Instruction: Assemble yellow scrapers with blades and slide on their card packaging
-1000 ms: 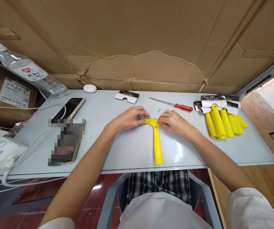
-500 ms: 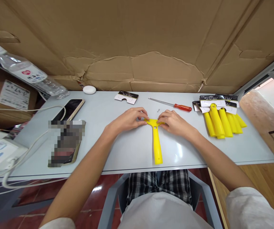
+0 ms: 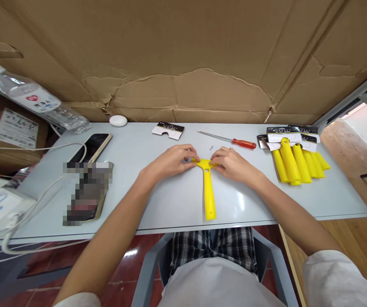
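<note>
A yellow T-shaped plastic scraper [image 3: 209,192] lies on the tabletop in front of me, its handle pointing toward my body. My left hand [image 3: 179,160] is closed with fingertips and thumb pinching the left end of its wide head. At the opposite end, my right hand [image 3: 231,163] pinches the head the same way. Fingers cover both tips of the head. Just beyond it lie a few tiny metal pieces [image 3: 211,148], too small to make out well. A screwdriver [image 3: 244,143] with a red handle rests farther back, to the right.
Several yellow scraper handles [image 3: 289,166] with black-and-white cards [image 3: 284,135] are piled at the right. Another card [image 3: 168,130] lies at the back. On the left are two phones [image 3: 89,194], cables, a white oval case [image 3: 118,120] and a plastic bottle [image 3: 39,100]. Cardboard [image 3: 183,51] walls the rear.
Both hands keep their hold on the scraper's head. A small metal piece seen by my left fingertips earlier is now mostly covered. The view has shifted very slightly.
</note>
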